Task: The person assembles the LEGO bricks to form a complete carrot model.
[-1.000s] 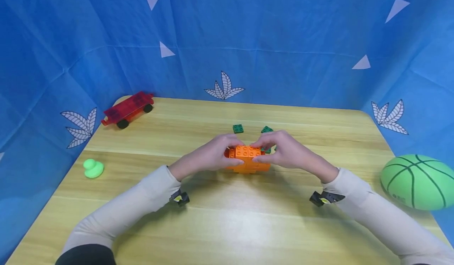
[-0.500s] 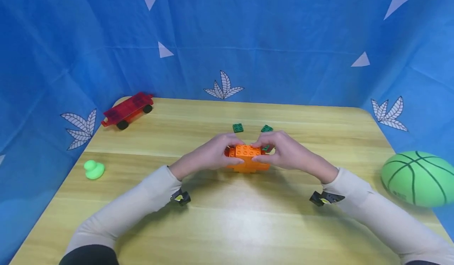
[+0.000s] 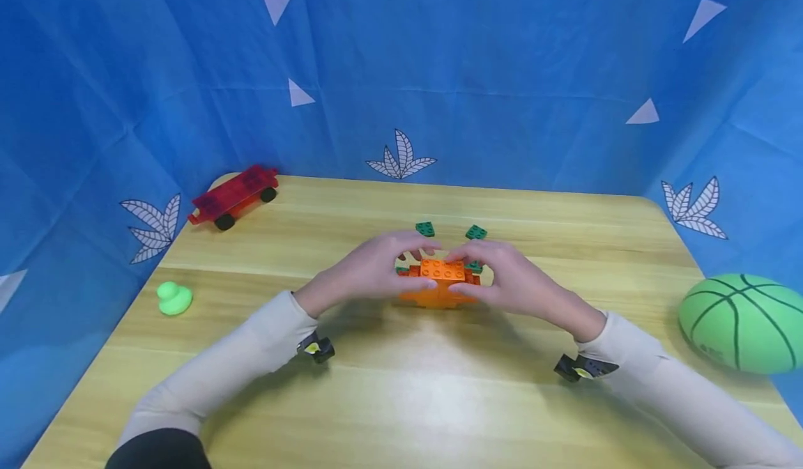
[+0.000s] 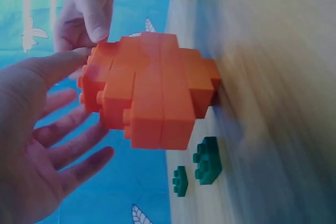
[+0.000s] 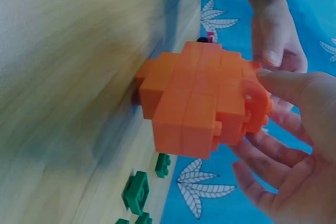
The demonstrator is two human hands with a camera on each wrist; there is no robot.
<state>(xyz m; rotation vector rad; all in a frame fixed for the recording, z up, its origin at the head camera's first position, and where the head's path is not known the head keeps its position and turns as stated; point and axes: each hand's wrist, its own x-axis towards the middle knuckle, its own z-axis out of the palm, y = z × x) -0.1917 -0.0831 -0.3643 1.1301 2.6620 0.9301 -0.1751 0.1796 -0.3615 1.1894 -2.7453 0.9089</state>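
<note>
Although my left hand (image 3: 383, 267) and right hand (image 3: 511, 277) arch around the orange, stepped block of studded plastic bricks (image 3: 442, 293) at mid-frame, both are relaxed and released; whether they touch it, I cannot tell. The block stands upon the pale wood-grain table (image 3: 433, 406). Small green plastic bricks (image 3: 425, 229) lie behind it. At right, a light-green ball (image 3: 746, 319) with dark lines bears a faint marking (image 3: 712, 352), too small to read.

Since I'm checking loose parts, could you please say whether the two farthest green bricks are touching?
Apart: the head view shows bare tabletop between the left green brick and the right green brick.
</note>
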